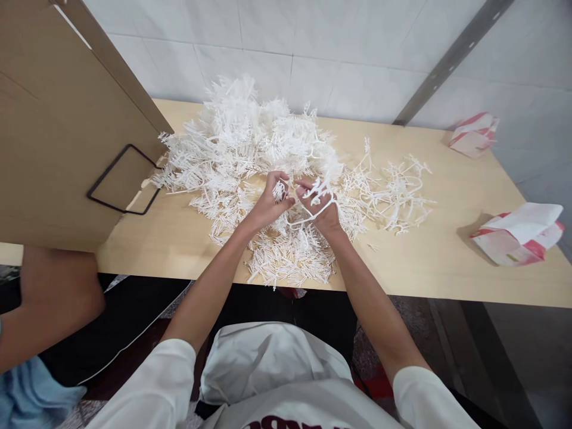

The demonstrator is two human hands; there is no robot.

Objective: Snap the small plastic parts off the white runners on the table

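Observation:
My left hand is curled closed around a small bunch of thin white plastic pieces. Close beside it, my right hand grips a branched white plastic sprue, whose curved stem loops across the fingers. The fingertips of both hands nearly meet, and what lies between them is too small to make out. Under and in front of my hands, loose white plastic sticks cover the table. Behind them rises a large heap of branched white pieces.
Bare-looking sprues lie right of the heap on the wooden table. Two red-and-white paper packets stand at the right. A cardboard box and a black wire frame bound the left, where another person's arm shows.

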